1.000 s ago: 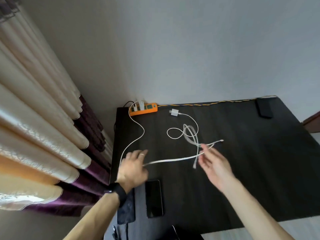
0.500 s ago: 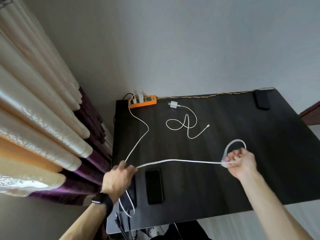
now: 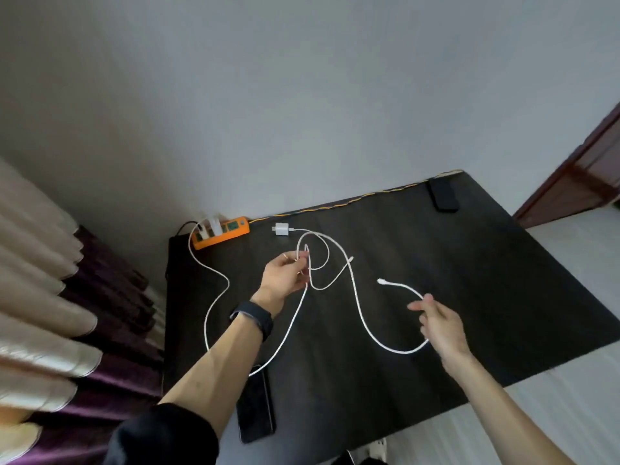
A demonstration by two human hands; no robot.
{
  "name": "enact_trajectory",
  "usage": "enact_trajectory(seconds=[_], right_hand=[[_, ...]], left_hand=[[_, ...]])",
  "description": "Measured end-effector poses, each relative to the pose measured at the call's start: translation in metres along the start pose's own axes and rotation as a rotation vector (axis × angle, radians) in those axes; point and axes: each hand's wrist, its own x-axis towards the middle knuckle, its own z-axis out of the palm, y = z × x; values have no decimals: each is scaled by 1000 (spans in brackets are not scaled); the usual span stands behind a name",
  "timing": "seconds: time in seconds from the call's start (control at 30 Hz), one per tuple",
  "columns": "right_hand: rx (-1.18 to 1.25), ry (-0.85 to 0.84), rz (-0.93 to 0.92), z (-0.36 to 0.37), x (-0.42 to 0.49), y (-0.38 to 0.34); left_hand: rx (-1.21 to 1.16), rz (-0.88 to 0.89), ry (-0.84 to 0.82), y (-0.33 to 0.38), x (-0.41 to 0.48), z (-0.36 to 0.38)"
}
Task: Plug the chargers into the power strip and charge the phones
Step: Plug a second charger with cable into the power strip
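Observation:
An orange power strip (image 3: 235, 229) lies at the table's back left corner, with a white charger (image 3: 213, 226) plugged into it. That charger's long white cable (image 3: 357, 305) runs down the left side, up to my left hand (image 3: 285, 278), then sags across to my right hand (image 3: 441, 322). My left hand pinches a bend of it above the table's middle. My right hand holds it near its free connector (image 3: 381, 281). A second white charger (image 3: 280, 228) lies unplugged beside the strip, its thin cable looped. A dark phone (image 3: 255, 409) lies under my left forearm.
Another dark phone (image 3: 443, 196) lies at the far right back corner of the black table (image 3: 486, 297). A yellow cord (image 3: 335, 208) runs along the back edge by the wall. Curtains (image 3: 43, 313) hang at the left. A wooden door frame (image 3: 577, 182) stands at the right.
My left hand has moved from the front left edge up to the table's middle with the cable. The taut stretch between my hands now sags in loops, and its connector end sticks out free.

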Motion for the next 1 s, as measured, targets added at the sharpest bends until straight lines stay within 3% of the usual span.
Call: enact_trajectory(seconds=[0.13, 0.23, 0.4, 0.53, 0.7, 1.0], right_hand=[[-164, -230, -136, -18, -4, 6], [-251, -377, -72, -26, -9, 29], [-630, -676, -45, -25, -32, 69], [-983, -844, -101, -23, -43, 118], [-1057, -976, -138, -15, -53, 151], [-772, -948, -126, 10, -79, 143]], left_hand=[[507, 111, -21, -14, 16, 52], [878, -30, 3, -65, 4, 50], [984, -456, 24, -171, -45, -1], [1049, -596, 159, -219, -102, -29], [907, -606, 417, -242, -104, -36], [1000, -402, 473, -267, -65, -37]])
